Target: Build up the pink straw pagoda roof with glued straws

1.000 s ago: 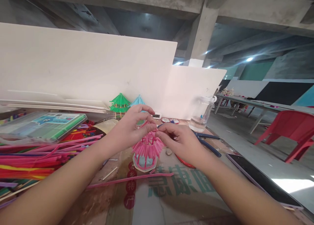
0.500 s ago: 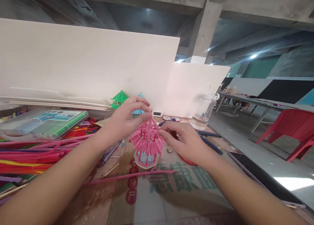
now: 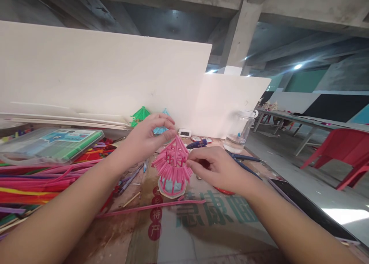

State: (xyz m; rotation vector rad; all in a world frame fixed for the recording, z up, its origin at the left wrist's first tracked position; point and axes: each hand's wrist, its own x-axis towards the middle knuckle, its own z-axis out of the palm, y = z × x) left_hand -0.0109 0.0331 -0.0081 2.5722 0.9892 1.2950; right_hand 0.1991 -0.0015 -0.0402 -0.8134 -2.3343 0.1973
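A pink pavilion model (image 3: 174,170) made of fuzzy stems stands upright on a pale octagonal base in the middle. The fingers of my left hand (image 3: 152,135) are pinched on the tip of its roof. My right hand (image 3: 215,168) is closed at the model's right side, thumb and forefinger together by the upper roof edge; what it grips, if anything, is too small to tell. A long pink stem (image 3: 150,207) lies in front of the base.
Colored stems (image 3: 37,179) and a clear plastic case (image 3: 54,145) lie at left. Green (image 3: 140,115) and blue models stand behind. At right are a water jug (image 3: 240,131), blue-handled pliers (image 3: 245,156), a glue gun (image 3: 197,143) and a phone (image 3: 311,210).
My right hand has shifted slightly, and more of the blue glue gun shows behind it. My left hand has barely moved at the roof tip.
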